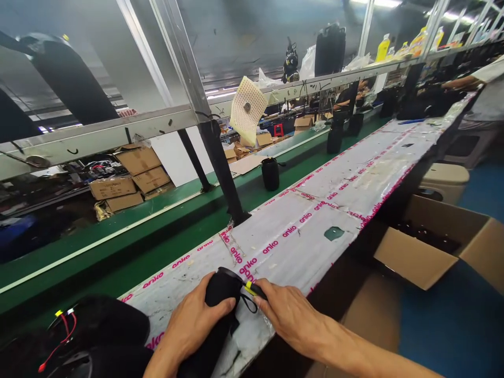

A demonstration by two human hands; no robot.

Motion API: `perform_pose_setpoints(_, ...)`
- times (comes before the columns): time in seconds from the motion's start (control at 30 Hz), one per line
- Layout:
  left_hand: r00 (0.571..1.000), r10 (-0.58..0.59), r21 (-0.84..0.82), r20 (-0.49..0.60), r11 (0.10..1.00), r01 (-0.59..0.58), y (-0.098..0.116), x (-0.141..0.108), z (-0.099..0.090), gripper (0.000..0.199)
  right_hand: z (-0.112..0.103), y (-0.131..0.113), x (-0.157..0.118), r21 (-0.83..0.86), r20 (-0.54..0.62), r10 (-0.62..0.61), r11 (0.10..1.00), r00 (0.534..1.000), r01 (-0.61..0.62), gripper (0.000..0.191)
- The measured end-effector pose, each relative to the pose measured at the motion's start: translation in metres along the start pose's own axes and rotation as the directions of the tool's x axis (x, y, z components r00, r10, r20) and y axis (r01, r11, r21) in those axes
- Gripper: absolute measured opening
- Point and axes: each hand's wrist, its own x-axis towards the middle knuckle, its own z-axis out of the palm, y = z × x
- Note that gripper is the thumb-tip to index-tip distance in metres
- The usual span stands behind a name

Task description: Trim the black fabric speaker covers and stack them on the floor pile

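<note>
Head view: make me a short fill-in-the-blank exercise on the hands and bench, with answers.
The left hand grips a cylinder coloured ____.
The right hand holds a black-and-____ tool.
Pink lettering on the bench covering repeatedly reads ____.
The belt beyond the bench covering is ____.

Missing words: black; yellow; anko; green.

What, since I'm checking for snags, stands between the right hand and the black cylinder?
Nothing visible blocks the right hand: its yellow-and-black tool reaches the rim area of the black cylinder, gripped by the left hand. A thin black loop hangs just below the tool, seemingly clear of its tip.
</note>
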Motion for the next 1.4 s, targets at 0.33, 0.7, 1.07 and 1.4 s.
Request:
perform_pose_setpoints(0.33, 0.999, -0.043, 0.048, -0.001, 0.998, 0.043, 0.01, -0.004, -0.003, 0.071, 0.01, 0.002, 0.012, 0.034, 0.03, 0.026, 0.999, 0.999, -0.027, 0.021)
perform_pose_setpoints(0.7, 0.998, -0.062, 0.161, -0.016, 0.985, 0.064, 0.019, -0.009, 0.001, 0.082, -0.004, -0.005, 0.012, -0.18, 0.099, 0.026, 0.984, 0.995, -0.008, 0.016)
perform_pose_setpoints(1.07, 0.998, 0.063, 0.076, -0.021, 0.995, -0.062, 0.01, -0.001, 0.004, 0.088, -0.005, 0.002, 0.02, 0.044, 0.165, 0.053, 0.997, 0.985, -0.061, 0.018)
perform_pose_setpoints(1.4, 0.997, 0.063, -0.023, 0.043, 0.998, -0.062, 0.008, 0.001, 0.0, 0.086, -0.001, 0.005, 0.014, 0.114, -0.043, 0.067, 0.992, 0.997, -0.062, 0.028)
